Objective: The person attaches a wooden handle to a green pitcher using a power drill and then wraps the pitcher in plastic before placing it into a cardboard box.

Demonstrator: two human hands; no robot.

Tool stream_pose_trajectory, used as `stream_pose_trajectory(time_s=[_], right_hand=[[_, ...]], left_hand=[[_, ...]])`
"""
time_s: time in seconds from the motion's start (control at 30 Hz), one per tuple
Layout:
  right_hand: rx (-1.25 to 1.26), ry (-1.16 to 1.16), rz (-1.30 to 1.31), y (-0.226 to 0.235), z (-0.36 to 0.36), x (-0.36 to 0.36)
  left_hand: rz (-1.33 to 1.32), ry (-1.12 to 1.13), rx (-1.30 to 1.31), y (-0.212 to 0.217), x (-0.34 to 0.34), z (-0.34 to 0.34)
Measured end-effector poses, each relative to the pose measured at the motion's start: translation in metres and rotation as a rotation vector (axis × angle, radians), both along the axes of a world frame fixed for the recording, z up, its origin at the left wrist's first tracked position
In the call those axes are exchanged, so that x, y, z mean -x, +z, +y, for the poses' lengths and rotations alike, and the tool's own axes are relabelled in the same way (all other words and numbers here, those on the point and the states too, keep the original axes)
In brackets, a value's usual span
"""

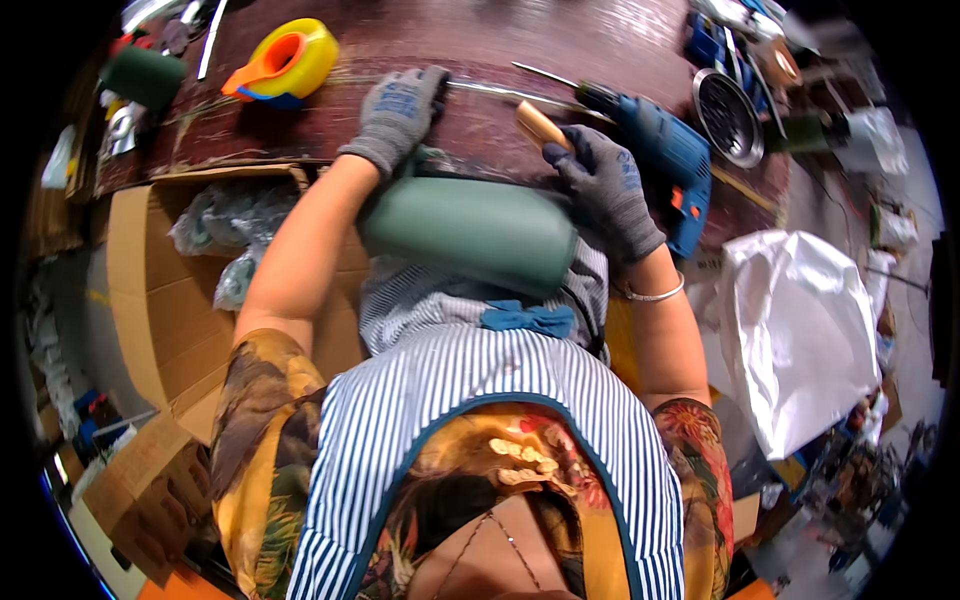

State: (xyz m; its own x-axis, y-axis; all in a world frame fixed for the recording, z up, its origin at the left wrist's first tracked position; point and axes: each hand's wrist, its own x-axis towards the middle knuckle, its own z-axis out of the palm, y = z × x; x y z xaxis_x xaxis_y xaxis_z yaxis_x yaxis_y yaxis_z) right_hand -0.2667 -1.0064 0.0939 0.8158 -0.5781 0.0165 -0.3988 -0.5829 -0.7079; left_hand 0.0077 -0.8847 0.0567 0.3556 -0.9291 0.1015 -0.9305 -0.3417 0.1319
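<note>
Across my lap lies a dark green cylinder (470,232) with a smooth, rounded side, slightly blurred. My left hand (396,118), in a grey glove, is above its left end at the bench edge. The fingers are curled together, and what they hold, if anything, is hidden. In my right hand (606,185), also gloved in grey, is a short tan stick-like piece (541,126), perhaps a wooden handle, gripped between thumb and fingers and pointing up to the left. A thin metal strip (495,92) runs along the bench between both hands.
A blue power drill (660,140) with a long bit lies right of my right hand, beside a round black part (728,117). Yellow tape on an orange dispenser (290,62) sits left on the dark red bench (560,40). An open cardboard box (150,290) and white bag (795,330) flank me.
</note>
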Motion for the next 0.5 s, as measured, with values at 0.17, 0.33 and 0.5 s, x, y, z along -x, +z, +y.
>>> stream_pose_trajectory(time_s=[0.17, 0.33, 0.5], right_hand=[[-0.841, -0.223, -0.301, 0.025, 0.051, 0.089], [-0.91, -0.584, -0.354, -0.097, 0.098, 0.197], [-0.948, -0.665, -0.202, -0.105, 0.1, 0.187]], left_hand=[[0.244, 0.014, 0.134, 0.012, 0.003, 0.019], [0.948, -0.085, 0.368, 0.027, 0.015, 0.064], [0.688, -0.003, 0.218, 0.031, 0.062, 0.109]])
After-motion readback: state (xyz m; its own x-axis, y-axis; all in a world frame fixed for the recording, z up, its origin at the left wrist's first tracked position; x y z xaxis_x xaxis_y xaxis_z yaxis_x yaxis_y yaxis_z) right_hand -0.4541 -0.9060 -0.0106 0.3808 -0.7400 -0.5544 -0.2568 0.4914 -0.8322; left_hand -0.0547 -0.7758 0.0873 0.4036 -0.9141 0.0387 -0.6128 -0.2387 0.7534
